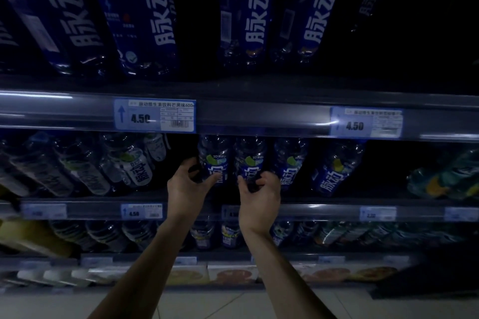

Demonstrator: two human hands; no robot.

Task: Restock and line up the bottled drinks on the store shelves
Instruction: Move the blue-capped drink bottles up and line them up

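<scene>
In dim light, blue-labelled drink bottles stand in a row on the middle shelf (324, 208). My left hand (188, 186) wraps around the lower part of the leftmost blue bottle (213, 160), its thumb across the label. The bottle beside it (249, 159) is gripped at its base by my right hand (260, 198). Two more blue bottles (290, 163) (333, 168) stand to the right, apart from my hands. Both forearms reach up from the bottom of the view.
Large blue bottles (155, 15) fill the top shelf above a rail with price tags (154, 115). White-labelled bottles (134, 160) lean at the middle shelf's left, green ones (445, 179) at its right. Lower shelves hold more bottles and flat packs (233, 273). Pale floor tiles lie below.
</scene>
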